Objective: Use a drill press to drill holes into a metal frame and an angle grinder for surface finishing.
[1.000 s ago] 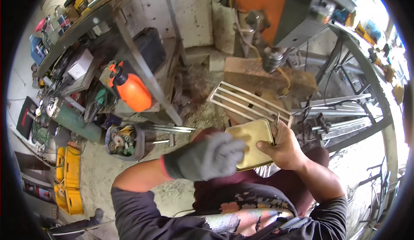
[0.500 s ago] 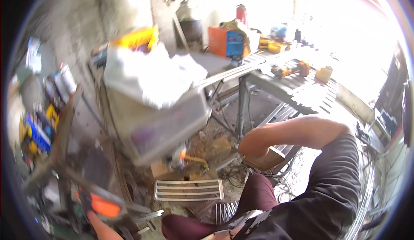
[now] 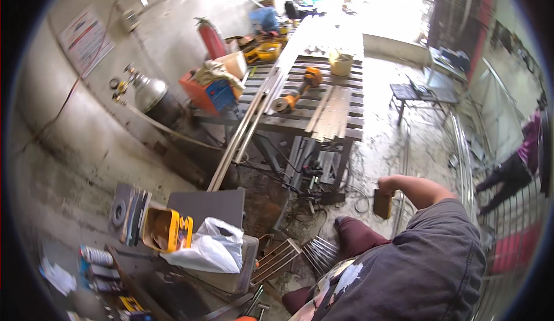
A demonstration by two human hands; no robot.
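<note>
My right arm reaches forward, and my right hand is closed around a small brown rectangular block that hangs below the fingers. What the block is I cannot make out. It is held in the air beside my knee, over the floor. My left hand is out of the picture; a sliver of something orange shows at the lower edge. By my legs lie a metal frame with slats and a bundle of thin metal rods.
A slatted metal table ahead carries an angle grinder, flat strips, long metal bars and a yellow tub. Left stand a gas cylinder, an orange-blue machine and a white plastic bag. Another person is far right.
The view has swung to the right and up, bringing more of the table and doorway in. My right hand, still with the brown block, is farther from my body; my left forearm has left view.
</note>
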